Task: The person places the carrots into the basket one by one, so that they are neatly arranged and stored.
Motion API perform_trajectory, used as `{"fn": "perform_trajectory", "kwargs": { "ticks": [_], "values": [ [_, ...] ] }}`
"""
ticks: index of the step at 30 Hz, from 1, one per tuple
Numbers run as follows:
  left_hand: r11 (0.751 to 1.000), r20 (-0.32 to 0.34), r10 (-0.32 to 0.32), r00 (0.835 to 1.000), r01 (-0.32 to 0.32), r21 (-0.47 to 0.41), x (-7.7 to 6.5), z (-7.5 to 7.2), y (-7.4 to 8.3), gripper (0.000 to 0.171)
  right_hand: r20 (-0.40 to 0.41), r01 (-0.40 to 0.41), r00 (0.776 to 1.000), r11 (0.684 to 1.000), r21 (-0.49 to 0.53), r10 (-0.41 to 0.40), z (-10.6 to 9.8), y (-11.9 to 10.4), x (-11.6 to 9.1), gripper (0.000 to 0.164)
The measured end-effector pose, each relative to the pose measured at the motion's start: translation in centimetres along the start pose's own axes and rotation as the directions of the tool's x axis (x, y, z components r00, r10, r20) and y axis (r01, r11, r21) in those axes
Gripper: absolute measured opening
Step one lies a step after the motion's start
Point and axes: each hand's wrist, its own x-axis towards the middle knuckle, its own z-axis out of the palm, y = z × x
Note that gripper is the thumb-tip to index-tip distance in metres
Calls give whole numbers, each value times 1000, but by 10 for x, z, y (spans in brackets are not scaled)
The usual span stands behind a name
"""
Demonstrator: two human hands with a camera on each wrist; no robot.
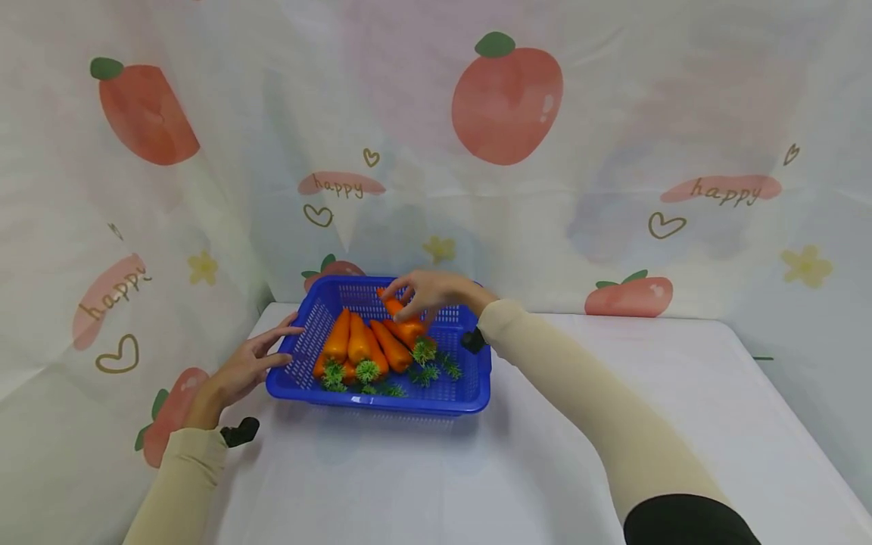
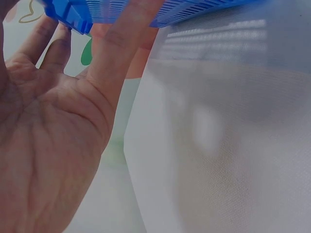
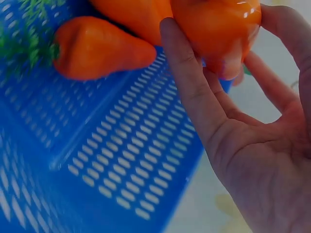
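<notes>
A blue plastic basket (image 1: 381,400) with slotted walls stands on the table, holding several orange toy carrots (image 1: 393,350) with green leafy tops. My left hand (image 1: 240,371) holds the basket's left rim, fingers over the edge. In the left wrist view, its palm shows below the basket's underside (image 2: 204,9); the fingertips are partly hidden. My right hand (image 1: 436,294) reaches over the back rim and pinches a carrot (image 3: 218,29) between thumb and fingers. Another carrot (image 3: 99,48) lies beside it in the basket, seen from the right wrist.
A white cloth covers the table (image 1: 545,454), which extends right of the basket. Behind it and to the left hangs a printed fabric backdrop (image 1: 422,227) with fruit, hearts and lettering. The basket stands close to the backdrop.
</notes>
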Motion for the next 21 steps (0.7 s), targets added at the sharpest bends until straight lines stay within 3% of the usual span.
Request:
{"fn": "perform_trajectory", "kwargs": {
  "ticks": [10, 21],
  "values": [
    [1000, 1, -2, 1000, 2, -4, 0, 0, 1, 58, 48, -36, 998, 994, 102, 32, 14, 13, 35, 61],
    [1000, 0, 2, 1000, -2, 9, 0, 0, 2, 57, 78, -68, 995, 986, 155, 57, 21, 13, 48, 59]
  ]
}}
